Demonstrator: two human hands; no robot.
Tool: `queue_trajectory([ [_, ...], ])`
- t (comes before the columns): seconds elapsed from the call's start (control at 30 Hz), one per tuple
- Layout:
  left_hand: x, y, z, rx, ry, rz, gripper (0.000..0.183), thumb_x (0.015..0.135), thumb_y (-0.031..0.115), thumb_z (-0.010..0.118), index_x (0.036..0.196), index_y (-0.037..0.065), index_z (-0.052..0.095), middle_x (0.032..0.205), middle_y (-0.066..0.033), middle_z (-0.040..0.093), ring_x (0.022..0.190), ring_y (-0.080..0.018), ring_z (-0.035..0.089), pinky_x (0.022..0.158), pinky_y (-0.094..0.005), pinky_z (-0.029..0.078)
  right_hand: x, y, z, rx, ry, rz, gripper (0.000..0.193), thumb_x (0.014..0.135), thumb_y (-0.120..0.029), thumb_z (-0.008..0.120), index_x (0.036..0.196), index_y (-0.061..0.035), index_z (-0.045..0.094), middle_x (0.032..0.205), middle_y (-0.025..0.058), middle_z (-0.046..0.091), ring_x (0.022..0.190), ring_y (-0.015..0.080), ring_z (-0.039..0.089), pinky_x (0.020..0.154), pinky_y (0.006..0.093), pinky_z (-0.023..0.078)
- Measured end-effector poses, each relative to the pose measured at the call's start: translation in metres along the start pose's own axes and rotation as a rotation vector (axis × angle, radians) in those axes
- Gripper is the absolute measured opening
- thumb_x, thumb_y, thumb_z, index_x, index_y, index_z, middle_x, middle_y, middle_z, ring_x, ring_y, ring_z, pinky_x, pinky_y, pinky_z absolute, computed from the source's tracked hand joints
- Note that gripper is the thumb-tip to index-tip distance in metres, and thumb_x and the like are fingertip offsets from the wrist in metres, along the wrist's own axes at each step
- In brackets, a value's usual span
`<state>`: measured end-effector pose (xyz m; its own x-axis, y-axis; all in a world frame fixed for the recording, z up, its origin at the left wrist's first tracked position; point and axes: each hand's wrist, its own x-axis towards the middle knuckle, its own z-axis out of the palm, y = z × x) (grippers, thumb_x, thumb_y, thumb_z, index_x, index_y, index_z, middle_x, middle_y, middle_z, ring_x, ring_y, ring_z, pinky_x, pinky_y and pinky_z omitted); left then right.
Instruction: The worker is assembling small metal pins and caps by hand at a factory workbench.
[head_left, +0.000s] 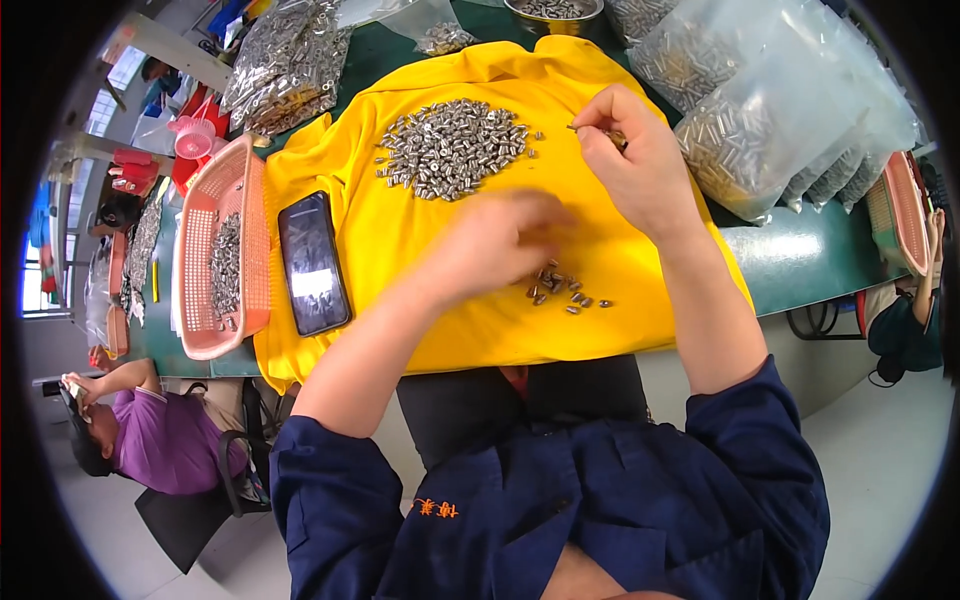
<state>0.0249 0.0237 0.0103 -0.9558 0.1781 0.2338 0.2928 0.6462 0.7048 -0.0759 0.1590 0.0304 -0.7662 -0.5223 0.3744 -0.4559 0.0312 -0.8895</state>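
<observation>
Pinching in the right hand [637,155] a part [574,127] pointing left, along a roughly crosswise long axis. Reaching forward, curled inward. Cannot tell the grip of the blurred left hand [500,242], turned rightward between the large pile [448,145] beyond and small pile [546,284] nearer.

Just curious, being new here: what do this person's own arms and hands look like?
Both forearms are bare below dark blue sleeves that end near the elbows. The left hand, blurred, and the right hand wear no gloves; no watch or cable shows.
</observation>
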Motion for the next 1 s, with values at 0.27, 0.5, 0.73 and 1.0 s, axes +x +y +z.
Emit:
queue_trajectory([
  [0.27,0.054,-0.044,-0.01,0.62,0.051,-0.19,0.014,0.068,0.016,0.059,0.078,0.008,0.062,0.078,-0.0101,0.059,0.072,-0.0266,0.057,0.066,-0.035,0.046,0.0,0.002,0.003,-0.032,0.014,-0.026,0.008,0.072,-0.008,0.05,0.077,-0.002,0.049,0.065,0.0061,0.053,0.058,0.0127,0.048,0.055,0.024,0.04],
  [0.5,0.053,-0.047,-0.01,0.484,0.031,-0.104,0.01,0.068,0.016,0.057,0.073,0.008,0.06,0.071,-0.0113,0.056,0.07,-0.0282,0.055,0.063,-0.0362,0.044,-0.001,-0.003,0.002,-0.06,-0.007,-0.008,0.008,0.072,-0.008,0.049,0.077,-0.002,0.049,0.067,0.0072,0.055,0.06,0.0147,0.051,0.057,0.0246,0.041],
  [0.73,0.039,-0.019,-0.016,0.156,0.141,-0.26,0.014,0.07,0.011,0.06,0.084,0.006,0.061,0.077,-0.0096,0.058,0.07,-0.0209,0.057,0.066,-0.0283,0.046,-0.001,-0.002,0.002,-0.068,-0.048,0.018,0.006,0.075,-0.003,0.049,0.08,-0.0011,0.048,0.07,0.0023,0.051,0.063,0.0075,0.046,0.056,0.02,0.038],
  [1.0,0.013,-0.028,-0.014,-1.182,0.279,-0.311,0.017,0.077,0.003,0.057,0.094,0.001,0.055,0.082,-0.0048,0.058,0.072,-0.013,0.057,0.067,-0.0236,0.047,-0.003,0.001,0.005,-0.012,-0.177,0.002,0.006,0.073,-0.006,0.048,0.079,-0.002,0.047,0.069,0.0031,0.049,0.064,0.0102,0.045,0.059,0.0223,0.038],
])
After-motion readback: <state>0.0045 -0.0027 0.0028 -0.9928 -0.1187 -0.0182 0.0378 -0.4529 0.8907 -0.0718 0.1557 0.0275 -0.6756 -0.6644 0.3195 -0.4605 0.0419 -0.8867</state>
